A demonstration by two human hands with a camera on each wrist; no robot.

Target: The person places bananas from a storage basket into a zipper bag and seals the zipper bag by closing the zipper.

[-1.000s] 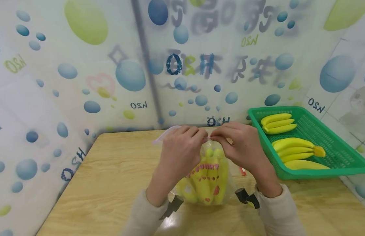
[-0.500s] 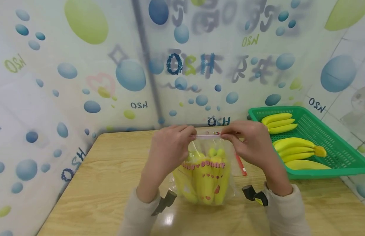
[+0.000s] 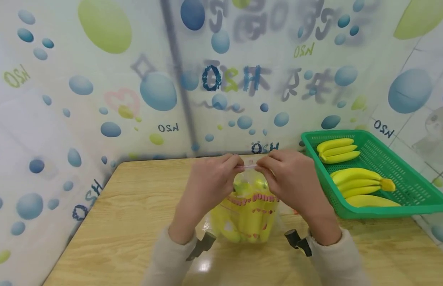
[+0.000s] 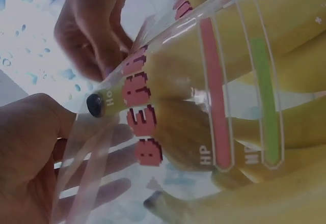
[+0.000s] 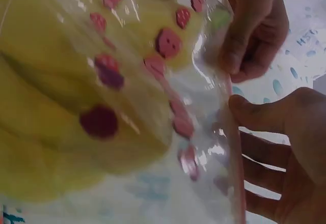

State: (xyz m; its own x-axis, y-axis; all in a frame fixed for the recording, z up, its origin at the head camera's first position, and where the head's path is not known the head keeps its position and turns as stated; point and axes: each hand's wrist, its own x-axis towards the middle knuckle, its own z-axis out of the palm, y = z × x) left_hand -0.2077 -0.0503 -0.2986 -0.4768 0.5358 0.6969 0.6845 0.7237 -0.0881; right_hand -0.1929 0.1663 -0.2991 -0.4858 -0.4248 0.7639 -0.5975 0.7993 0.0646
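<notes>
One clear printed bag (image 3: pixel 247 200), containing yellow bananas (image 3: pixel 251 222), is upright on the worktop (image 3: pixel 135 206) in the head view, between the forearms. The left hand (image 3: pixel 215 178) and right hand (image 3: pixel 292 178) meet the bag at its top strip (image 3: pixel 250 166), close together, with a short length of strip exposed between them. Fingers on both sides are narrow, pinching the strip. A green basket (image 3: pixel 418 207) with more bananas (image 3: pixel 361 182) is located to the right.

Judged from this position, the step in hand is pressing the bag's mouth closed. The next move probably calls for firm, even pressure along the strip, with the fingers level so that no part is skipped.

In the left wrist view, the left hand grips the bag's edge; its outer fingers are spread and show through the film. Contact at the right hand's fingertips is partly obscured.

In the right wrist view, the right thumb presses the near face of the strip. The other fingers extend behind it, spaced apart. The left hand pinches the strip farther along, just beside the right thumb.
</notes>
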